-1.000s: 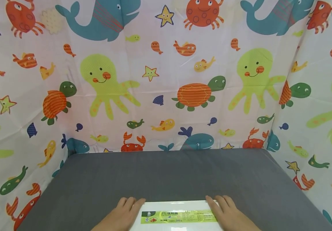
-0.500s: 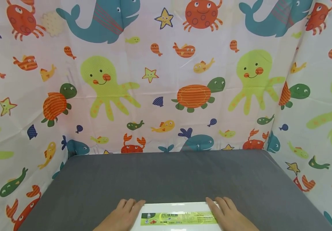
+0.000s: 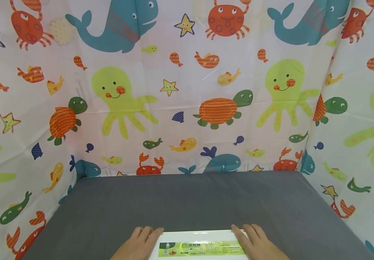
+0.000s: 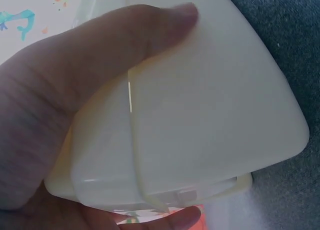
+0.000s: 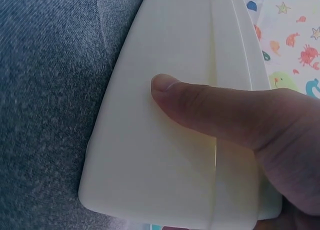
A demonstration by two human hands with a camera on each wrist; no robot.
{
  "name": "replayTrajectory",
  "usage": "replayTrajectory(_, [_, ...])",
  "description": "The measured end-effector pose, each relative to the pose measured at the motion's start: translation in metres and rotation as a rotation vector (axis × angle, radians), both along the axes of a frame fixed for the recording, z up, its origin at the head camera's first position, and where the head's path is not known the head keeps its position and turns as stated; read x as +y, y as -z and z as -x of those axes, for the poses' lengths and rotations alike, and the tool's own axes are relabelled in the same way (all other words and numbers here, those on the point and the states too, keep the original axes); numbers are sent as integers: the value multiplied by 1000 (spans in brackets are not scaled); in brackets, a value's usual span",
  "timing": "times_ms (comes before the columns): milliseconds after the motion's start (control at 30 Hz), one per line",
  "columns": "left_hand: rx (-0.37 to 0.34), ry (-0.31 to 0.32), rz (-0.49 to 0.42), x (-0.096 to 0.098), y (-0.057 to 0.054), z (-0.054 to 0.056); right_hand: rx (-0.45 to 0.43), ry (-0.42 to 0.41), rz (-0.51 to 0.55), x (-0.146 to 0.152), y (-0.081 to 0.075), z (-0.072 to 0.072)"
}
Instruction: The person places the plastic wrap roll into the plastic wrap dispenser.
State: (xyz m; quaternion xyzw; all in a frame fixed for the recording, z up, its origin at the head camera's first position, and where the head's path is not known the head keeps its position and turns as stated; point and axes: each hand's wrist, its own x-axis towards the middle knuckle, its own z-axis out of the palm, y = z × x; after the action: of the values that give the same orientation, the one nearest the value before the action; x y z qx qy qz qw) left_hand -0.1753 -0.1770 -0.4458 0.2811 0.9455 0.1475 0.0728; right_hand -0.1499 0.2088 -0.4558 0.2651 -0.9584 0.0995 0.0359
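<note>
A white plastic cling film dispenser (image 3: 201,236) lies crosswise at the bottom of the head view, its near part cut off by the frame. Along its top runs a green and yellow label (image 3: 203,249) with printed text. My left hand (image 3: 139,244) grips its left end; in the left wrist view the thumb (image 4: 145,32) lies across a smooth face of the dispenser (image 4: 215,110) and fingers curl round the far side. At the other end my right hand (image 3: 259,244) holds it likewise, the thumb (image 5: 200,102) pressed flat over the seam of the casing (image 5: 150,165).
A dark grey cloth surface (image 3: 187,202) stretches ahead of the hands. White curtains (image 3: 180,119) printed with sea animals close it in at the back and both sides. Dark blue-grey woven fabric (image 5: 45,110) shows beside the dispenser in the right wrist view.
The whole head view has shifted, so curtain, table, hands and dispenser sit slightly lower in the picture. Both hands keep the same hold on the dispenser.
</note>
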Motion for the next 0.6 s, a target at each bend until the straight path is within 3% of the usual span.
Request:
replayTrajectory(233, [8, 3, -6, 0, -1, 2, 0, -14, 1, 2, -1, 4])
replayTrajectory(367, [-2, 2, -14, 1, 0, 1, 58, -36, -5, 5, 2, 5])
replayTrajectory(533, [143, 93, -69, -3, 2, 4, 227, -80, 5, 10, 6, 8])
replayTrajectory(600, [176, 109, -92, -7, 1, 5, 243, -77, 27, 11, 5, 8])
